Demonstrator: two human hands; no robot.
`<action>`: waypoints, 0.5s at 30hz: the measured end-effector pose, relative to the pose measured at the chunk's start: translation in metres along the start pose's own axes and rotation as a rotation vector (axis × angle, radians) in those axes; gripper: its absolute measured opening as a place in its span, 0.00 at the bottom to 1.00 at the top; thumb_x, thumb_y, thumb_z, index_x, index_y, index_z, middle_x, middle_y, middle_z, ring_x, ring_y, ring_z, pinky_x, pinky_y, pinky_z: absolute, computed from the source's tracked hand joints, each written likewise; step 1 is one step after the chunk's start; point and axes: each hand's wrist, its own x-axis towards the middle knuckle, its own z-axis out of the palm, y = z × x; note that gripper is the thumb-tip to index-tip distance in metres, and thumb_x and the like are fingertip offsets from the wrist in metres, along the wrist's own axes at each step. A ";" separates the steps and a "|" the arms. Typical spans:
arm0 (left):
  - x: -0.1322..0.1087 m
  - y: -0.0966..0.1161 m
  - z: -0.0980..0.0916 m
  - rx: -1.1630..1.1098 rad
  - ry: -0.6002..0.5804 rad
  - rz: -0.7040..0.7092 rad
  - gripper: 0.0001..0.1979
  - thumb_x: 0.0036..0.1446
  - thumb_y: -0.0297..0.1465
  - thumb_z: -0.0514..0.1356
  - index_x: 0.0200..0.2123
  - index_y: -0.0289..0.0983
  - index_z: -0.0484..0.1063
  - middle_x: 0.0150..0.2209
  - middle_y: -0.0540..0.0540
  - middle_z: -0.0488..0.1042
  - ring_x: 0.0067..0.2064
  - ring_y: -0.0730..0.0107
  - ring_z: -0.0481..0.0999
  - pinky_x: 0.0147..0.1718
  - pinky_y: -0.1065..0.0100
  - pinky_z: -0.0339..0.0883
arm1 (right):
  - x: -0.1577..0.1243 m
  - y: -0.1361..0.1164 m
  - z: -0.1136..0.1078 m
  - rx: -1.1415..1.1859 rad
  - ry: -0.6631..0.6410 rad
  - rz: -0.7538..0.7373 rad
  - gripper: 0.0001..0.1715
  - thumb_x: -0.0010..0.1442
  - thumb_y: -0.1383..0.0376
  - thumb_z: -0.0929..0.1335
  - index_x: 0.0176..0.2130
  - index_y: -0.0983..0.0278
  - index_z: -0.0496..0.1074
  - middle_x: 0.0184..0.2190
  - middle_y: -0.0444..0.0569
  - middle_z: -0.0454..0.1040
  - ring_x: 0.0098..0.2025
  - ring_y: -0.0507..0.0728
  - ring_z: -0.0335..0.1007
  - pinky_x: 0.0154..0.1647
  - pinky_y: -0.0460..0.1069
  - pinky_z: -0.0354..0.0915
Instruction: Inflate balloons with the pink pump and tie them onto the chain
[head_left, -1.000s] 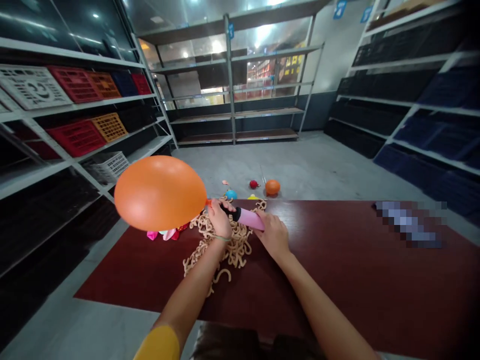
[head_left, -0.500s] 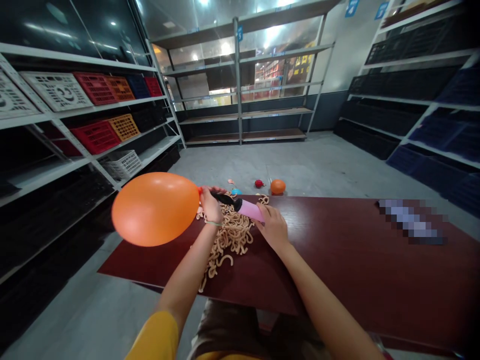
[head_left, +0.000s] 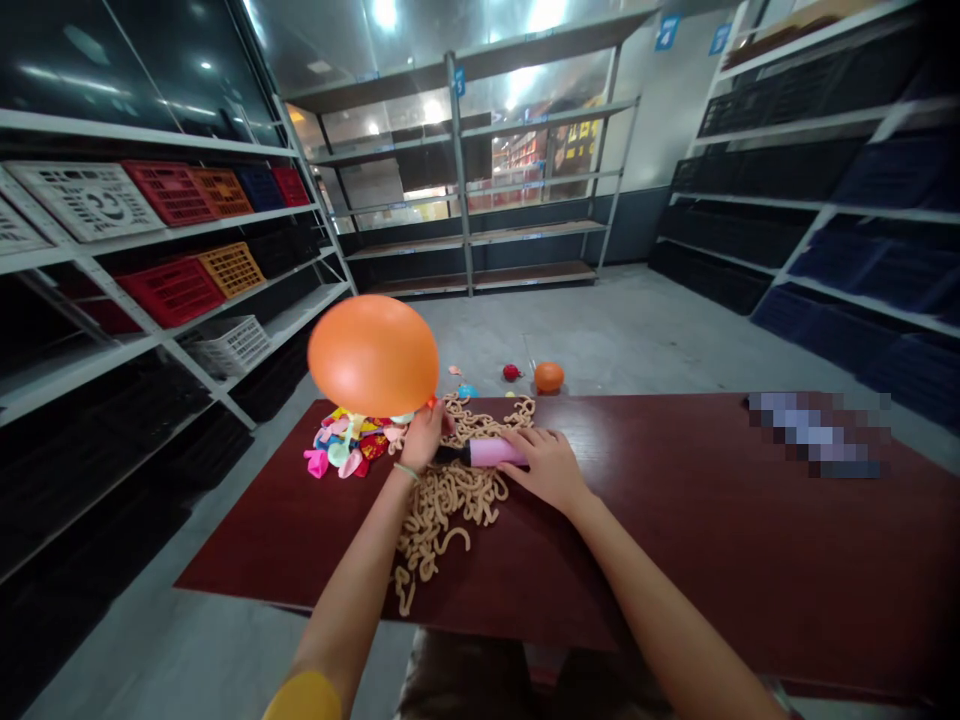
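My left hand [head_left: 425, 437] pinches the neck of an inflated orange balloon [head_left: 373, 352], which stands up to the left above the table. A pink hand pump [head_left: 486, 453] with a black end lies low over a pile of tan curly strands [head_left: 457, 495]. Around its pink barrel, my right hand [head_left: 551, 468] is closed, fingers on top and thumb on the near side. The pump's black tip is partly hidden behind my left hand. Beneath the balloon, several limp balloons [head_left: 346, 455] in mixed colours are heaped on the table.
The dark red table [head_left: 660, 520] reaches far to the right, where a blurred-out flat item [head_left: 814, 435] lies. Beyond its far edge, an orange balloon [head_left: 549, 377] and a small red one [head_left: 511, 372] rest on the floor. Shelves with crates [head_left: 171, 290] stand at the left.
The orange balloon has swung up and to the right, uncovering the heap of limp balloons. The pump has dropped lower and now lies more level. Its black tip sits apart from the balloon's neck.
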 end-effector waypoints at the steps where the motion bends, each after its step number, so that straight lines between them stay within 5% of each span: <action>1: -0.002 -0.007 0.004 0.086 -0.039 -0.007 0.25 0.66 0.42 0.47 0.19 0.38 0.66 0.19 0.44 0.71 0.23 0.67 0.71 0.32 0.65 0.67 | 0.000 0.002 0.000 0.007 0.013 -0.009 0.29 0.62 0.50 0.65 0.60 0.54 0.65 0.52 0.52 0.72 0.52 0.62 0.66 0.56 0.60 0.55; 6: -0.012 -0.027 0.014 0.282 -0.164 0.020 0.28 0.67 0.42 0.41 0.19 0.39 0.65 0.21 0.44 0.71 0.27 0.66 0.71 0.34 0.64 0.63 | 0.002 0.008 0.008 0.004 0.086 -0.061 0.22 0.65 0.55 0.64 0.55 0.57 0.70 0.50 0.51 0.74 0.52 0.60 0.68 0.60 0.60 0.54; 15: -0.022 -0.013 0.015 0.675 -0.145 0.105 0.17 0.68 0.36 0.45 0.32 0.37 0.69 0.29 0.42 0.74 0.31 0.65 0.73 0.32 0.66 0.61 | 0.005 -0.002 0.009 0.021 0.169 -0.136 0.19 0.66 0.60 0.62 0.54 0.59 0.72 0.52 0.50 0.74 0.59 0.60 0.65 0.67 0.64 0.47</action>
